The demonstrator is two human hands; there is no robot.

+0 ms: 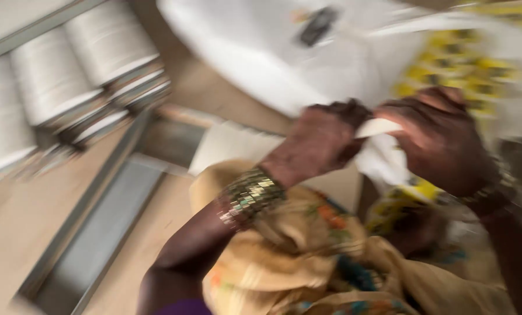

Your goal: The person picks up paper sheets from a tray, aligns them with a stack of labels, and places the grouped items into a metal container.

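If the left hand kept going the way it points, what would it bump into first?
The left hand points toward the right hand, so it would likely meet that first, past the white cloth both pinch. The blur leaves depth unclear.

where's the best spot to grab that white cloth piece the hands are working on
Probably the white cloth is best taken at its folded edge between the left hand and right hand, coming from above: that edge stands up exposed there, while the rest hangs blurred below.
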